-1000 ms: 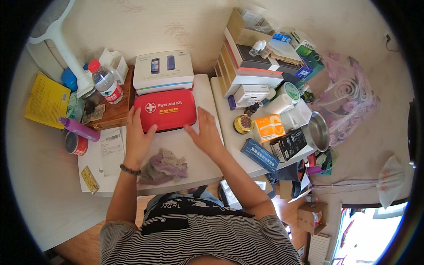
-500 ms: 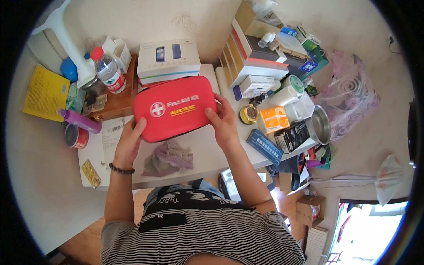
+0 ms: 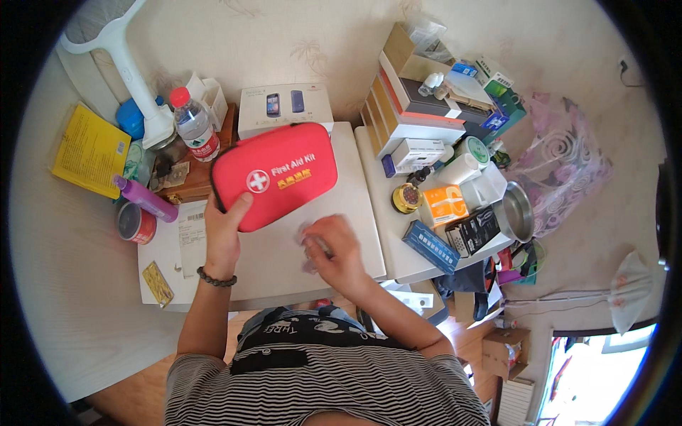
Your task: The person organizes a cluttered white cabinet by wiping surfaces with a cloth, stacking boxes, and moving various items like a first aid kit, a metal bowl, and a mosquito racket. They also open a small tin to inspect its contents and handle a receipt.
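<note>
- Red zip case (image 3: 284, 202), held up tilted over the white table (image 3: 355, 213); the left hand (image 3: 226, 231) clamps its near left corner, thumb on top.
- Right hand (image 3: 337, 252), blurred, just beside it, fingers closed on a crumpled pale cloth (image 3: 310, 267).
- Right behind the case, partly hidden by it, I see a white phone box (image 3: 284, 106).
- Crowding the left: a red-capped water bottle (image 3: 195, 128) on a wooden box (image 3: 201, 177), and a purple bottle (image 3: 145, 200).
- To the right: a blue box (image 3: 431, 247), orange box (image 3: 444, 204) and metal bowl (image 3: 514, 213).
</note>
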Demonstrator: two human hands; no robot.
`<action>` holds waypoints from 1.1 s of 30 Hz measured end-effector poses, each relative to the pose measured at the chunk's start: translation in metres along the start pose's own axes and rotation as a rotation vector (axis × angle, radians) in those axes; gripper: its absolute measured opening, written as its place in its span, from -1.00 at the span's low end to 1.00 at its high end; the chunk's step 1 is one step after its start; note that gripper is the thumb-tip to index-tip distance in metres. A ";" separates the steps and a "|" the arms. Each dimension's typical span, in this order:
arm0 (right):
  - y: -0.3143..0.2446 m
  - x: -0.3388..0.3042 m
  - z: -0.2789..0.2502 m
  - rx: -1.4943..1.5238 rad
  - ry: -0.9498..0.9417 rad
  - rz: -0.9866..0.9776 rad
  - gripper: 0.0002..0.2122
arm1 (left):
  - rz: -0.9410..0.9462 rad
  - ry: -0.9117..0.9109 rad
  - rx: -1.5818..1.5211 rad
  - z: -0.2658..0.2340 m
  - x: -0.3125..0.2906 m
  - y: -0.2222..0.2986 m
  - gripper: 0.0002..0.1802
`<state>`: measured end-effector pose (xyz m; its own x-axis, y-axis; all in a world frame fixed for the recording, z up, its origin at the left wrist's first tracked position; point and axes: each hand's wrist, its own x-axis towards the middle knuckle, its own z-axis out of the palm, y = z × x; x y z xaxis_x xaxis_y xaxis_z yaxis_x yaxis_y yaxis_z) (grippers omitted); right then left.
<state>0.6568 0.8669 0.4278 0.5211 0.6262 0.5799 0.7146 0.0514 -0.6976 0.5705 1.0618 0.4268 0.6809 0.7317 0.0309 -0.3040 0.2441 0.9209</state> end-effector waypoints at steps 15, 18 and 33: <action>0.042 0.033 0.020 -0.828 0.211 -0.236 -0.56 | -0.042 -0.078 -0.214 0.054 -0.017 -0.019 -0.51; 0.022 0.036 0.006 -0.526 0.031 -0.184 -0.62 | -0.061 -0.153 -0.217 0.051 -0.014 -0.023 -0.50; 0.049 -0.080 -0.227 -0.646 0.885 0.285 -0.72 | -0.711 -0.694 -0.269 0.232 -0.031 -0.084 -0.48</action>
<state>0.7564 0.6430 0.4429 0.6676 -0.2328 0.7072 0.4905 -0.5771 -0.6530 0.7290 0.8707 0.4386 0.9707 -0.1459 -0.1910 0.2388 0.6743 0.6988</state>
